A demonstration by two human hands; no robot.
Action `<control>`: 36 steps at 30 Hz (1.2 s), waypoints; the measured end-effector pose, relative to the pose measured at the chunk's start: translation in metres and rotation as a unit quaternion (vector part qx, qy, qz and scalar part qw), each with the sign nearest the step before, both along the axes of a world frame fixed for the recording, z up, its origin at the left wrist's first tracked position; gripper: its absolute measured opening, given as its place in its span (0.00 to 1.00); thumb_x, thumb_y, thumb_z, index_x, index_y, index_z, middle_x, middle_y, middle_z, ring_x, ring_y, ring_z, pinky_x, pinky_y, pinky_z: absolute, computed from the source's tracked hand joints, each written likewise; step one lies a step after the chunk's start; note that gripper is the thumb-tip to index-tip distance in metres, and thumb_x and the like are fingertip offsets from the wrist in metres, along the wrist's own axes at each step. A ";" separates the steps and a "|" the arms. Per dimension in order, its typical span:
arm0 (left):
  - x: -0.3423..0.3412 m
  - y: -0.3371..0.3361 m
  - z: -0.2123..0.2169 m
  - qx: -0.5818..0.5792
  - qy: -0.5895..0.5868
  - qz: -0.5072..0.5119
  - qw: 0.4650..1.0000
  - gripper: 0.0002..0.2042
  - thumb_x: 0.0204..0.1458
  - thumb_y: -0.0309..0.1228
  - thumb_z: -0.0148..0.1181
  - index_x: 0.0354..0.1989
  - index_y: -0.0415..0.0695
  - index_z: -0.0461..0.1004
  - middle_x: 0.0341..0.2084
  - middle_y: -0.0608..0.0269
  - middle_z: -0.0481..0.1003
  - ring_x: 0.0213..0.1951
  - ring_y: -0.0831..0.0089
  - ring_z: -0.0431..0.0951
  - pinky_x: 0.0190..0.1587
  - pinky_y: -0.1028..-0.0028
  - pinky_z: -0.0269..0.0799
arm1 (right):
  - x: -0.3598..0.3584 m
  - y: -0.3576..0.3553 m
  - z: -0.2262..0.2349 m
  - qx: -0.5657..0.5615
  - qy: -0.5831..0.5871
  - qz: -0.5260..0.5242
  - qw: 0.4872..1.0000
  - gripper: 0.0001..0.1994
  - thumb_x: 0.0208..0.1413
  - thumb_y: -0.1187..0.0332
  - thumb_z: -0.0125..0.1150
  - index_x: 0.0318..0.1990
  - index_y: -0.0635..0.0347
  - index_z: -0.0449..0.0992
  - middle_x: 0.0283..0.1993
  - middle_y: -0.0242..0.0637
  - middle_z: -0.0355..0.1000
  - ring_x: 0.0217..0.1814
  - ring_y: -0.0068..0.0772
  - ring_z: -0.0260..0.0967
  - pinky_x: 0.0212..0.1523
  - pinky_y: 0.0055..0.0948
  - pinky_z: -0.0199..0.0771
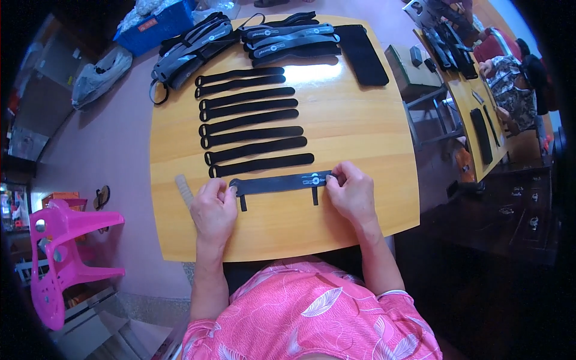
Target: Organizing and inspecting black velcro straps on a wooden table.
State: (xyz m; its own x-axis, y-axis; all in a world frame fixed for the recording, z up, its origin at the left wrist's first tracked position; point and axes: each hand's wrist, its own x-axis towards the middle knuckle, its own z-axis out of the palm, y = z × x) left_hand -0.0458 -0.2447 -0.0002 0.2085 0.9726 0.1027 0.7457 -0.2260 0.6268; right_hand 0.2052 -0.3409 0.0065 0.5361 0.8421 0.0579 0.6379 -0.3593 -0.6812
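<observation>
Near the front of the table, a dark grey strap with a pale printed mark lies stretched flat from side to side. My left hand pinches its left end, and the fingers of my right hand are closed on its right end. Below the strap, a short black strip shows near its left end and another black strip near its right end. Just beyond, several black hook-and-loop straps with looped left ends lie in a column. A beige ribbed strip rests left of my left hand.
Bundled grey-and-black straps and a second strap bundle sit at the table's far side, beside a black rectangular pad. A blue crate stands beyond. On the left is a pink stool. People work at another table on the right.
</observation>
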 end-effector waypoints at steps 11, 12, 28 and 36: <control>0.004 -0.027 0.004 0.212 -0.034 -0.155 0.964 0.20 0.48 0.30 0.65 0.49 0.37 0.73 0.41 0.49 0.74 0.43 0.56 0.74 0.44 0.65 0.68 | -0.002 0.004 0.003 -0.045 0.000 -0.024 0.999 0.06 0.45 0.69 0.60 0.28 0.62 0.73 0.21 0.46 0.72 0.26 0.49 0.73 0.31 0.41 0.73; 0.012 -0.038 0.008 0.213 -0.035 -0.151 0.965 0.20 0.48 0.30 0.65 0.49 0.37 0.73 0.41 0.49 0.74 0.43 0.56 0.74 0.44 0.65 0.68 | -0.002 0.002 0.002 -0.045 -0.002 -0.020 0.999 0.06 0.45 0.69 0.60 0.28 0.62 0.73 0.21 0.46 0.72 0.26 0.49 0.73 0.31 0.41 0.73; 0.013 -0.062 -0.007 0.069 0.194 -0.197 0.959 0.25 0.55 0.41 0.54 0.62 0.48 0.67 0.68 0.56 0.54 0.70 0.46 0.45 0.60 0.37 0.40 | -0.081 -0.004 -0.011 0.093 -0.082 0.351 0.928 0.29 0.54 0.58 0.60 0.60 0.64 0.66 0.64 0.47 0.64 0.68 0.45 0.59 0.67 0.47 0.55; 0.004 -0.049 0.005 0.057 0.188 -0.211 0.957 0.26 0.53 0.44 0.58 0.61 0.49 0.68 0.64 0.61 0.62 0.68 0.59 0.55 0.51 0.49 0.49 | -0.008 -0.025 0.000 -0.028 -0.170 0.267 0.948 0.25 0.57 0.59 0.58 0.61 0.57 0.67 0.65 0.39 0.65 0.70 0.37 0.59 0.70 0.51 0.49</control>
